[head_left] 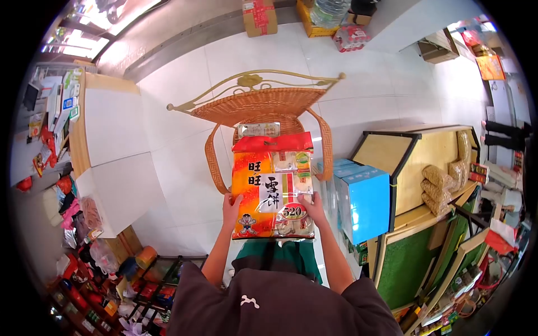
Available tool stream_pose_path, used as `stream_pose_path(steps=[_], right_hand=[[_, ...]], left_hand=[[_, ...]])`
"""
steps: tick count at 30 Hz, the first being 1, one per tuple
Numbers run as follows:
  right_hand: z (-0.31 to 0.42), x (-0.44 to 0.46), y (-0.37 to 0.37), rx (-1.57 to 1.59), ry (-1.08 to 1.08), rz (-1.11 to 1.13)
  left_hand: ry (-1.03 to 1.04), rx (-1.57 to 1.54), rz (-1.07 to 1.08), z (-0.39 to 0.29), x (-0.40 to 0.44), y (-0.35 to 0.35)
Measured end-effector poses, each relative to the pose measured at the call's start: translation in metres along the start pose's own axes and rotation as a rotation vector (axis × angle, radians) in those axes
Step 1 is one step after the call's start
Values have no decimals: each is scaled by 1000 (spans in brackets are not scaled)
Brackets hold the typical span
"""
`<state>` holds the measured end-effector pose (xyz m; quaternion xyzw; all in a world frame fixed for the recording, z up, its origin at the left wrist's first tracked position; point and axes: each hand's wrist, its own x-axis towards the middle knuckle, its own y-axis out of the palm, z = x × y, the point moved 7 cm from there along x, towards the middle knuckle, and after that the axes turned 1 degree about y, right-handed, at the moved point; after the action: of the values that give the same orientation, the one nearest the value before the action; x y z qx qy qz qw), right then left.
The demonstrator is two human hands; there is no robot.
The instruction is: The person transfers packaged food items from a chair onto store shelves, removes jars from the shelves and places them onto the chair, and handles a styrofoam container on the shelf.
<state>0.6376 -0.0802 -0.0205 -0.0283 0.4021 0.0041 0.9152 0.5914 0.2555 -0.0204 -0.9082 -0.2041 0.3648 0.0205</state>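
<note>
A large red and orange bag of rice crackers (269, 193), printed with "520", is held upright in front of my body. My left hand (231, 208) grips its lower left edge, thumb on the front. On the opposite edge my right hand (314, 206) does the same, with its thumb near the oval label. Fingers behind the bag are hidden. Just past the bag's top stands a wicker chair (258, 106) with a curved metal back rail. A small clear packet (258, 130) shows at the chair seat, partly covered by the bag.
Right of the chair are a blue box (363, 201) and a wooden display stand (437, 151) with bagged goods (437, 187). A white counter (115, 126) with wood trim runs along the left. Crowded shelves (106, 297) fill the lower left. A taped carton (260, 18) sits at the back.
</note>
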Motion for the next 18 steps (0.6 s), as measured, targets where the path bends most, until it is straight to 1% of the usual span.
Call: stream_pose_path(steps=[1, 2, 3, 4, 6, 7, 8, 10, 11, 12, 14, 15, 16, 18], right_hand=[[4, -16, -7, 2, -4, -13], [14, -31, -14, -122, -84, -41], [18, -52, -21, -120, -130, -48], [23, -66, -26, -114, -186, -70], [21, -93, -40, 1, -225, -92], [17, -103, -42, 71, -285, -129], [29, -126, -48, 82, -254, -166], [25, -158, -58, 282, -306, -242], [26, -179, -67, 327, -355, -320], [16, -195, -75, 360, -380, -364], [-19, -216, -88, 446, -390, -526], [-27, -238, -101, 558, -380, -520], [-42, -257, -114, 586, -412, -546], [-82, -292, -144, 606, -474, -744]], left_hand=[[47, 5, 11, -12, -10, 0], [101, 7, 32, -22, -16, 2], [153, 55, 30, -17, -21, -1], [202, 81, 1, -25, -27, 0], [333, 146, -6, -43, -36, 12], [402, 182, 13, -51, -33, 18], [444, 194, 99, -62, -35, 33], [552, 133, 130, -98, -54, 53], [587, 142, 191, -118, -69, 71], [605, 152, 258, -135, -89, 86], [630, 140, 385, -153, -116, 116], [703, 237, 413, -153, -130, 133], [780, 335, 433, -155, -151, 149], [838, 375, 544, -144, -188, 196]])
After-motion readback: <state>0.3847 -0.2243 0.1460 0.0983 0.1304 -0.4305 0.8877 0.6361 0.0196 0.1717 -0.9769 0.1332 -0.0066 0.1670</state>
